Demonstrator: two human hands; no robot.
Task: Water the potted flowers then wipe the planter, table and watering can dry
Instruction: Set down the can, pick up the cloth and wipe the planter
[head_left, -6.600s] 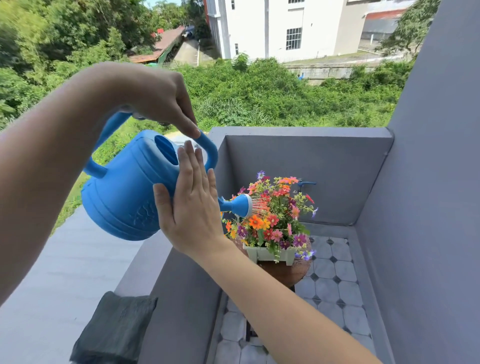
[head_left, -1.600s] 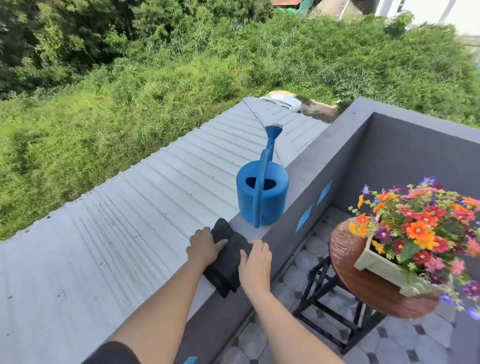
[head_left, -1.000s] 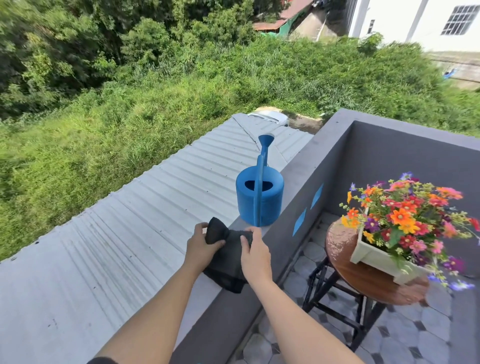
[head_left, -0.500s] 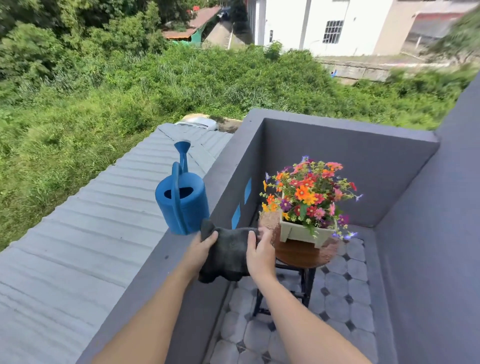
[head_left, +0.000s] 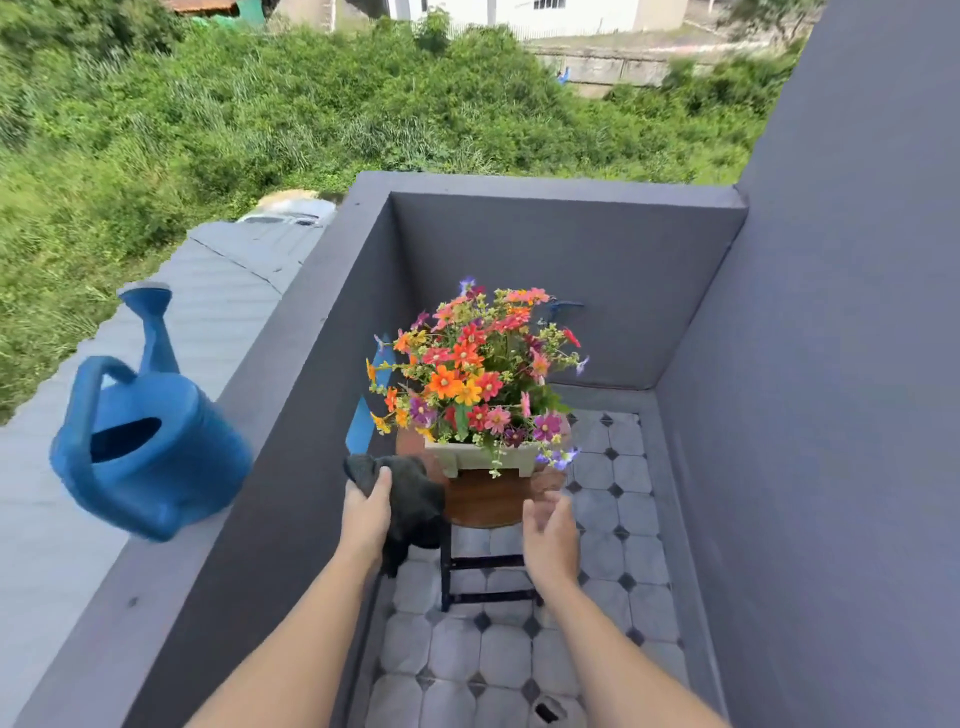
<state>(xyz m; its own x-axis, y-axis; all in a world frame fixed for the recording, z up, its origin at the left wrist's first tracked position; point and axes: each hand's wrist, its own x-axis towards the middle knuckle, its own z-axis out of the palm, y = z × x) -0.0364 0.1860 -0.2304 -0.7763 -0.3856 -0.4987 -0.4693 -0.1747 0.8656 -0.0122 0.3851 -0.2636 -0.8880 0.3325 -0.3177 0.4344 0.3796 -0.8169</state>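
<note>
A blue watering can (head_left: 150, 447) stands upright on top of the grey balcony wall (head_left: 171, 582) at the left. A pale rectangular planter (head_left: 488, 457) full of orange, red and pink flowers (head_left: 472, 374) sits on a small round wooden table (head_left: 483, 501) in the balcony corner. My left hand (head_left: 366, 512) grips a dark cloth (head_left: 415, 506) that hangs just left of the table's edge. My right hand (head_left: 548, 530) hovers with fingers apart by the table's near right edge and holds nothing.
Grey walls close the balcony at the back (head_left: 561, 280) and right (head_left: 831, 364). The floor is pale tile (head_left: 519, 654) with one broken spot near the bottom. The table stands on a dark frame (head_left: 483, 564). Beyond the left wall lies a corrugated roof (head_left: 47, 545).
My right hand has let go of the cloth and moved to the right of the table. My left hand has carried the cloth off the wall top toward the table. The view swung right.
</note>
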